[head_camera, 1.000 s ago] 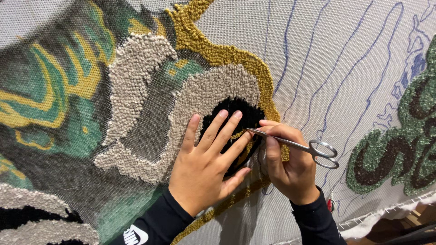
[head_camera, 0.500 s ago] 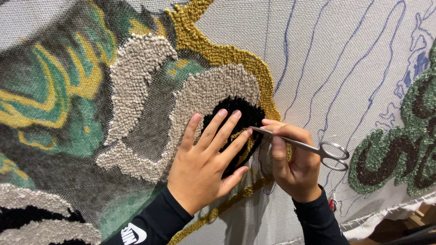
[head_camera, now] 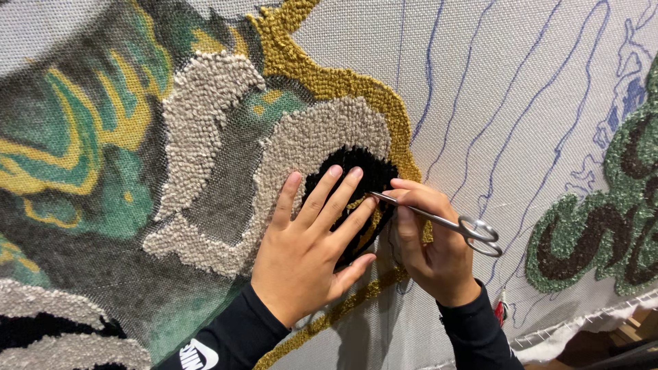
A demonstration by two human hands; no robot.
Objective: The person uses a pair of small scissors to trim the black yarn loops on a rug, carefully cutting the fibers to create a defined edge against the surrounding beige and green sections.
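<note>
My left hand (head_camera: 308,253) lies flat with fingers spread on a tufted rug cloth (head_camera: 480,82), its fingertips on a black yarn patch (head_camera: 356,168) ringed by beige and gold loops. My right hand (head_camera: 435,253) grips a pair of small silver scissors (head_camera: 445,223) by the blades; the handle loops stick out to the right, and the tips point left at the black patch, just beside my left fingers. Both arms wear black sleeves.
The stretched grey backing carries blue drawn outlines (head_camera: 507,130) on its untufted right part. Green and brown tufting (head_camera: 603,233) fills the far right. Green, yellow and grey areas (head_camera: 82,151) cover the left. The cloth's lower edge (head_camera: 582,329) shows at bottom right.
The view has shifted slightly; both hands sit a little further right and lower on the cloth. The scissors stay in my right hand at the black patch.
</note>
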